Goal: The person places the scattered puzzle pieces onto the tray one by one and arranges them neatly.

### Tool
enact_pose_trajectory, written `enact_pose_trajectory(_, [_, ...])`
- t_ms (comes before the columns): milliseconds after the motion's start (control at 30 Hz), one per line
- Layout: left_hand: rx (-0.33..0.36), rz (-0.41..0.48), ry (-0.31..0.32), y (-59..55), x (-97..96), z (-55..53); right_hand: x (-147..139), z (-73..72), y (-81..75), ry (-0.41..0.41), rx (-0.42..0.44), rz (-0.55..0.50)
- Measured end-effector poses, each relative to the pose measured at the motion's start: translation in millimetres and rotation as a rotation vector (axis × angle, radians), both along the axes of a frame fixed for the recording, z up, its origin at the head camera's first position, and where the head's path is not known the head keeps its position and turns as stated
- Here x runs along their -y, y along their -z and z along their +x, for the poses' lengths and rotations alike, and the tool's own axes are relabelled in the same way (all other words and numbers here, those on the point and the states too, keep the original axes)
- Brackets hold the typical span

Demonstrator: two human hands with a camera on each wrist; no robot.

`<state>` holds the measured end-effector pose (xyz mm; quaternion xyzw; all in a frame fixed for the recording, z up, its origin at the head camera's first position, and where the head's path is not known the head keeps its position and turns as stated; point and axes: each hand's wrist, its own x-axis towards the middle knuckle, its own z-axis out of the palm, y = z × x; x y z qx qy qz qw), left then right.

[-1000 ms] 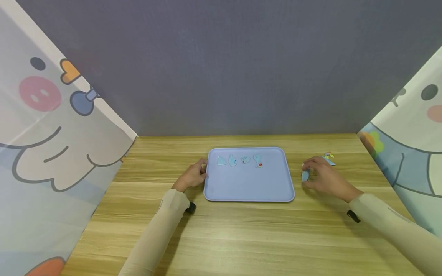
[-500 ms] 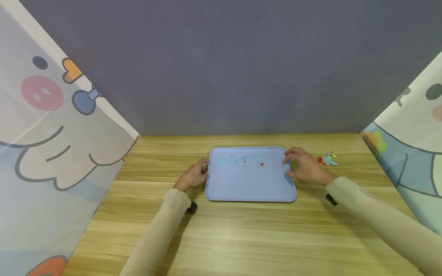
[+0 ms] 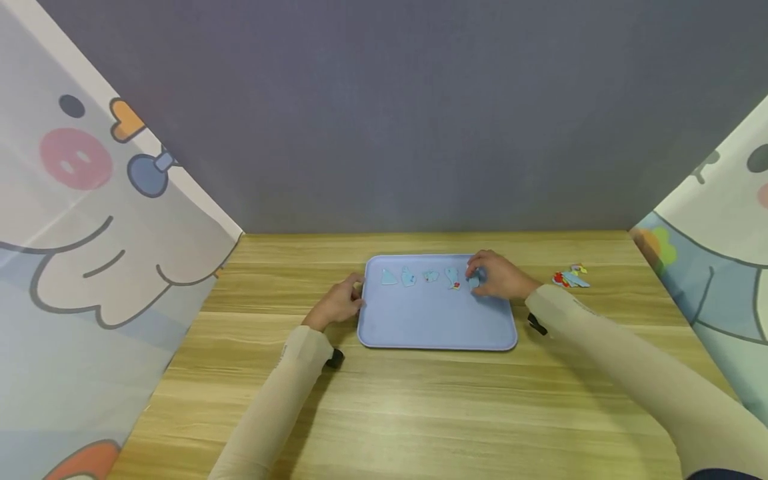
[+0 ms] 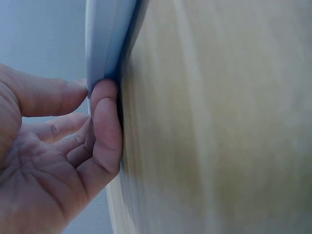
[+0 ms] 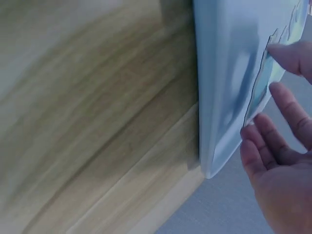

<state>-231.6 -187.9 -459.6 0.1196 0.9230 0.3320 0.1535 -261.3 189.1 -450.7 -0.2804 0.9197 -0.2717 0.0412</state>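
A pale blue tray (image 3: 435,328) lies on the wooden table. At its left edge my left hand (image 3: 337,305) grips the rim; in the left wrist view the thumb (image 4: 53,97) meets the rim and curled fingers press its outer side. Over the tray's upper right, my right hand (image 3: 503,277) holds a flat light blue cutout piece (image 5: 262,85) by its edges, between thumb and fingertips. To its left a row of similar pieces lies on the tray: a triangle (image 3: 389,277), two small patterned pieces, and a curved one (image 3: 451,276) with a red and yellow tip.
A small pile of colourful cutouts (image 3: 573,277), red, yellow and blue, rests on the table (image 3: 420,407) right of the tray. A grey panel (image 3: 420,120) rises behind the table, with cartoon-printed cloth (image 3: 156,287) on both sides.
My right hand has carried the blue piece leftward from beside the pile to over the tray, next to the curved piece. My left hand stays at the tray's left edge.
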Motion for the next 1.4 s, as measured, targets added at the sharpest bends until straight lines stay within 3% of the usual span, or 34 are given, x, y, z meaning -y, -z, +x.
enact_pose_trajectory(500, [0.007,0.008,0.001,0.0,-0.4,-0.7,5,-6.3,-0.8,0.022,0.095,0.073])
enact_pose_trajectory(700, [0.006,-0.001,0.003,1.8,-0.6,-0.5,-3,0.1,-6.6,0.019,0.067,0.062])
enact_pose_trajectory(1067, [0.032,0.016,-0.016,0.4,-0.5,0.8,-65,12.3,-22.9,0.135,0.018,-0.018])
enact_pose_trajectory(1400, [0.036,0.016,-0.017,-1.5,-0.5,1.0,-124,21.3,-23.1,0.227,0.005,0.046])
